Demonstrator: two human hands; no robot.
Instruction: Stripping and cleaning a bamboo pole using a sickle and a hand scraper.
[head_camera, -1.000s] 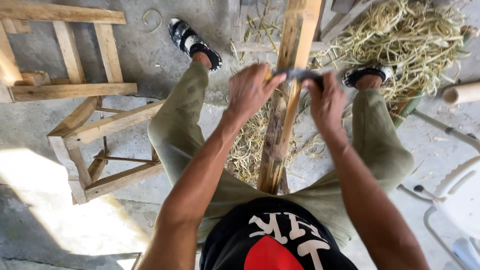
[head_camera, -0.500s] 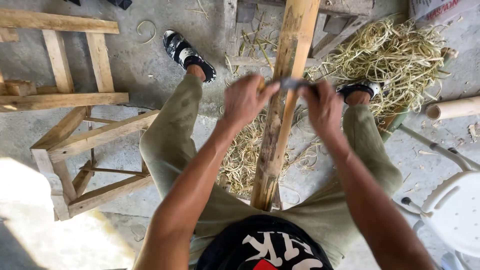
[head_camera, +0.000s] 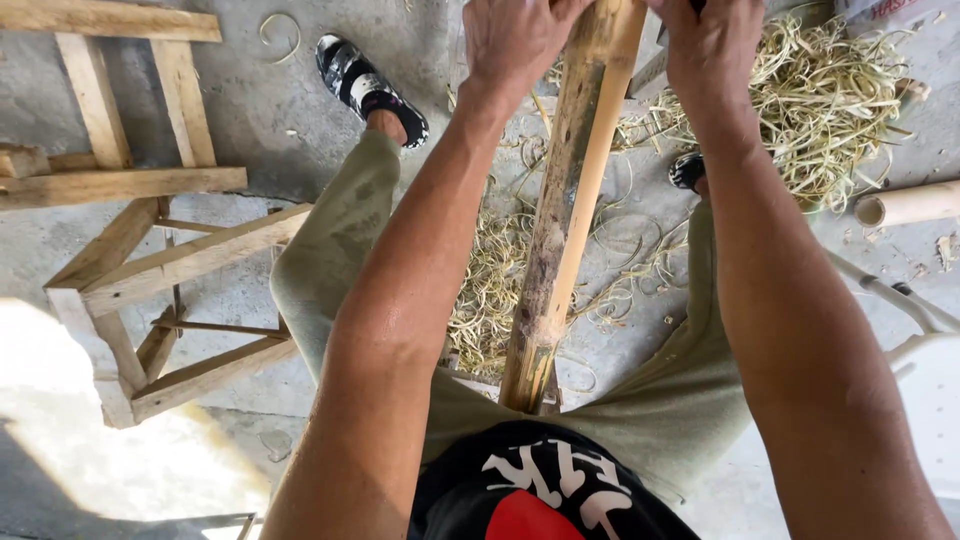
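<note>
Hands are both way up at the top edge, arms stretched out long over the knees. Left hand (head_camera: 515, 35) is curled shut just left of the bamboo pole (head_camera: 565, 210), fingers folded down, though the frame cuts off whatever it's gripping so I can't say what's in there. Right hand (head_camera: 712, 40) is balled up the same way on the other side of the pole, with a tiny dark bit of something poking out at the very top edge; too cropped to call. The pole stands tilted between the person's legs, bottom end tucked near the lap, top running out of frame between the two fists. Compared with half a second ago, both arms have pushed further away along the pole, and the grey blade-like tool that bridged the two hands across the pole has slid out of view. Pale shavings (head_camera: 835, 110) are heaped on the concrete to the right and scattered around the pole's lower half. Wooden frame (head_camera: 170, 270) sits off to the left, sandalled foot (head_camera: 370, 85) planted beside it.
</note>
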